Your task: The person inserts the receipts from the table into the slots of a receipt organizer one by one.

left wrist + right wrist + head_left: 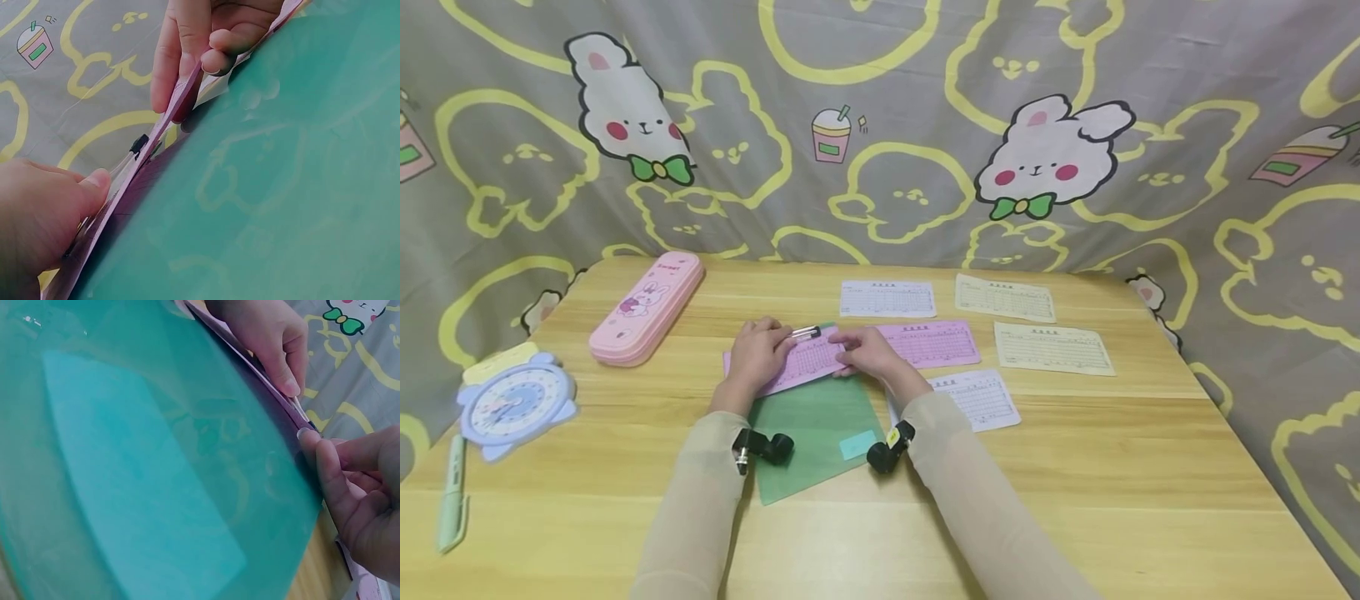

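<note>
Head view: a pink printed slip lay tilted over the far edge of a green translucent folder, which rested on the table, left of centre and between the near and far edges. The left hand pinched a black binder clip by its handles at the slip's far edge; the right hand pinched the slip's right end between thumb and fingers, close beside the clip. Whether the clip's mouth took in the slip alone or the folder as well could not be told. The step in hand appeared to be the seating of the clip on the slip's edge; the next move seemed to call for a steady right hand, the layers kept flush, and an easing of the left hand's squeeze. A second pink slip and a white slip lay just right of the right hand; a further white slip and a pale yellow slip lay along the far edge. A pink pencil case lay near the far left corner, a green highlighter by the left edge.
</note>
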Demonstrator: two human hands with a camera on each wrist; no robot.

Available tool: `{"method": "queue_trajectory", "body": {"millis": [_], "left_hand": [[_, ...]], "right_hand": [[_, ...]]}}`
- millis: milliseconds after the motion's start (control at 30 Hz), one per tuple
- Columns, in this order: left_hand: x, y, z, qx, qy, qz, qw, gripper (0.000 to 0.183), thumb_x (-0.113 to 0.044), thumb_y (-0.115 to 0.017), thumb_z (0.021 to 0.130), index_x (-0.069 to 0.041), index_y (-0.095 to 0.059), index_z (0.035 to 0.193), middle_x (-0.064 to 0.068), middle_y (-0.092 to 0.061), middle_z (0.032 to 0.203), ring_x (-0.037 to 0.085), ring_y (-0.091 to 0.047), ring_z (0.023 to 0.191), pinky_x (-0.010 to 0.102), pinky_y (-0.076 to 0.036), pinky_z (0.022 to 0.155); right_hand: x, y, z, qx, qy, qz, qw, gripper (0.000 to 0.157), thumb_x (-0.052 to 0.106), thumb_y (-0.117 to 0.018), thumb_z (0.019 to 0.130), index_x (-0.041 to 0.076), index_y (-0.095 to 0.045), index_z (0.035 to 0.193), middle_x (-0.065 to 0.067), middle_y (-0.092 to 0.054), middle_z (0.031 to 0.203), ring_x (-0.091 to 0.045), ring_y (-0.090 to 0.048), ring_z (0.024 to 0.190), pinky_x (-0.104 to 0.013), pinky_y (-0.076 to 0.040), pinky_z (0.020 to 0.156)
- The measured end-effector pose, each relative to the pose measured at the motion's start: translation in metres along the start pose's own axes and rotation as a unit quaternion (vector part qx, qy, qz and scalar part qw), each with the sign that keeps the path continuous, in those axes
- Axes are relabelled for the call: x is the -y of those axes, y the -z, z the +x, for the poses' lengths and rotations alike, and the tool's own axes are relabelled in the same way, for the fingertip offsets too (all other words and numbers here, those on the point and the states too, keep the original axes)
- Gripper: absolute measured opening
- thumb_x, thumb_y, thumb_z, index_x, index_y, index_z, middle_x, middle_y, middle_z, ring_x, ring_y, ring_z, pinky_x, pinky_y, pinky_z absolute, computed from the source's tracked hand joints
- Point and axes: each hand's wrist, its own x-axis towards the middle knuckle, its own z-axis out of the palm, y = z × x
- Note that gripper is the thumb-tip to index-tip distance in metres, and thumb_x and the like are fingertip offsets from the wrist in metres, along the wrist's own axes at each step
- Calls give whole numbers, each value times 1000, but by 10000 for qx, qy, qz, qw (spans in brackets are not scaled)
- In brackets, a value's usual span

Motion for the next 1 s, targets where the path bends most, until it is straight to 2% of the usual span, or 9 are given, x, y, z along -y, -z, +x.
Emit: {"method": "queue_trajectory", "body": {"millis": [267, 1000], "left_hand": [[1, -2, 2, -78, -46, 10, 10000, 28, -23, -53, 85, -5, -62, 106, 12, -53, 100, 29, -42, 86, 40, -33, 75], [1, -3, -1, -24, 15, 48, 10000, 32, -25, -54, 85, -4, -60, 108, 13, -52, 102, 29, -41, 87, 40, -32, 76]], "right_hand": [[1, -1, 3, -58, -33, -116, 9999, 39, -13, -52, 76, 0, -54, 114, -19, -53, 96, -19, -57, 56, -28, -49, 58], [0, 0, 6, -218, -135, -192, 9995, 39, -11, -52, 78, 0, -54, 115, -17, -52, 100, -18, -58, 58, -27, -49, 58]]}}
